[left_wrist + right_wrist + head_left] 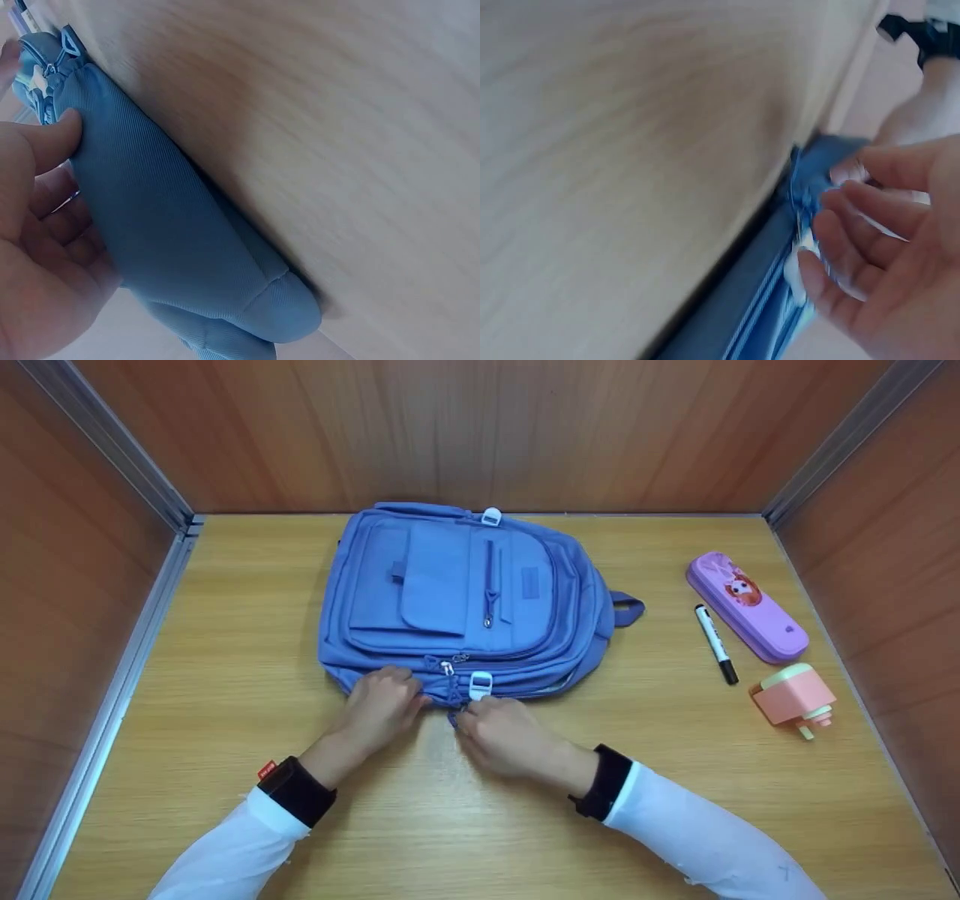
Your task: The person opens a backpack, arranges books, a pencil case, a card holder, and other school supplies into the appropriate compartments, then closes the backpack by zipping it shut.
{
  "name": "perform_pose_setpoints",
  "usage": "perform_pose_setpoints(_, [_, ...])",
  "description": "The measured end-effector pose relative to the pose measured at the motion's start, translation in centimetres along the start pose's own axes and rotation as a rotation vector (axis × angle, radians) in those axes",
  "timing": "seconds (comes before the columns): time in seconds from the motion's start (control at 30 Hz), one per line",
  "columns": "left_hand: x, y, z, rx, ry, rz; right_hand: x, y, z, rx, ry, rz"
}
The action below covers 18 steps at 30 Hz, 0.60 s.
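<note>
The left hand (380, 700) pinches the near edge of the bag (442, 585), likely steadying it; by the buckle (481, 694), the right hand (510, 735) curls, its grip unclear.

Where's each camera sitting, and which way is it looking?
Head: on the head, looking forward and down at the backpack; left hand, right hand and sleeves show.
Left wrist: worn there, facing the backpack's side; left hand shows.
Right wrist: worn there, facing that side too; both hands show.
Both wrist views share backpack and table.
</note>
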<state>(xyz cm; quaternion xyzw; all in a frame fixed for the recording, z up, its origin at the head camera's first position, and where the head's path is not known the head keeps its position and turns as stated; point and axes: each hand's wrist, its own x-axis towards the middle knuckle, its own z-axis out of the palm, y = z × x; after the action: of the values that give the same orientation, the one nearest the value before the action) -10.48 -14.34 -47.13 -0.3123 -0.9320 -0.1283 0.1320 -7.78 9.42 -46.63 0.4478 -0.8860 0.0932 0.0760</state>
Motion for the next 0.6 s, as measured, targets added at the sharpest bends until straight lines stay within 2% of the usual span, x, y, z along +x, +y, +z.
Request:
perform_pose_setpoints(0.17, [0.01,0.01,-0.03,-0.009,-0.002,0.003,0.62,-0.83,0.92,-0.021,-0.166,0.049])
perform_pose_setpoints(0.23, [0.02,0.02,-0.03,-0.013,-0.004,0.004,0.68,-0.90,0.93,-0.009,-0.198,0.071])
perform_pose_setpoints(0.43, [0.02,-0.04,-0.17,-0.017,-0.023,0.002,0.45,-0.64,0.85,0.023,-0.176,0.110])
perform_pose_setpoints(0.6, [0.00,-0.06,-0.11,-0.027,-0.024,-0.004,0.05,-0.34,0.90,0.093,-0.162,0.176])
